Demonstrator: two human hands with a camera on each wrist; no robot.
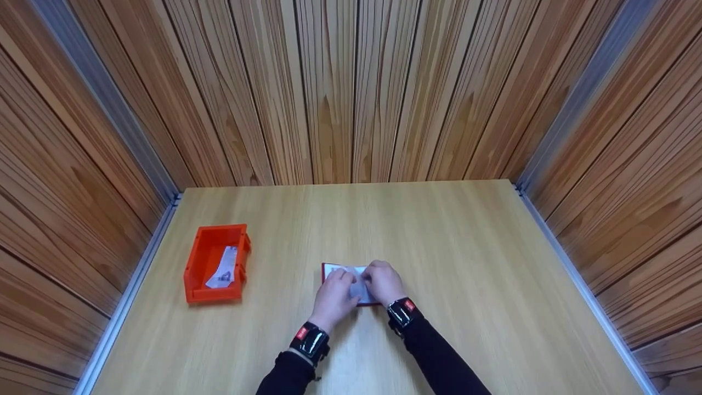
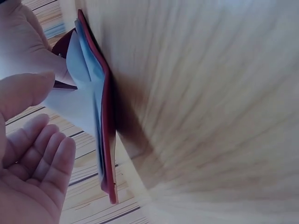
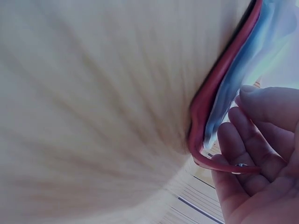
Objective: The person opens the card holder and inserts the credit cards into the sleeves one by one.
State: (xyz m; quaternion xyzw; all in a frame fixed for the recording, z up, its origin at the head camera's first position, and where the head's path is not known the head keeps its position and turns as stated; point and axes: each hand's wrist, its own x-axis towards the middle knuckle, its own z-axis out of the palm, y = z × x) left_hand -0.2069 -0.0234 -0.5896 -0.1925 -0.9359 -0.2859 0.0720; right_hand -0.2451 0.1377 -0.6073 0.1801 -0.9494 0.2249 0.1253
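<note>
A red card holder (image 1: 359, 303) with clear plastic sleeves (image 2: 96, 84) lies spread on the table beneath both hands. My left hand (image 1: 333, 299) is over its left part; in the left wrist view the thumb meets a raised pale sleeve, the index finger is hidden and the other fingers curl loosely. From the right side my right hand (image 1: 385, 282) pinches at the sleeves with thumb and forefinger. The red flap (image 3: 224, 167) with a metal snap (image 3: 240, 166) sticks out across the right fingers in the right wrist view.
An orange bin (image 1: 205, 258) stands on the left of the wooden table (image 1: 466, 263), with printed paper-like pieces (image 1: 224, 269) inside. Wood-plank walls (image 1: 334, 109) enclose the back and sides, with metal rails (image 1: 581, 285) along the table's side edges.
</note>
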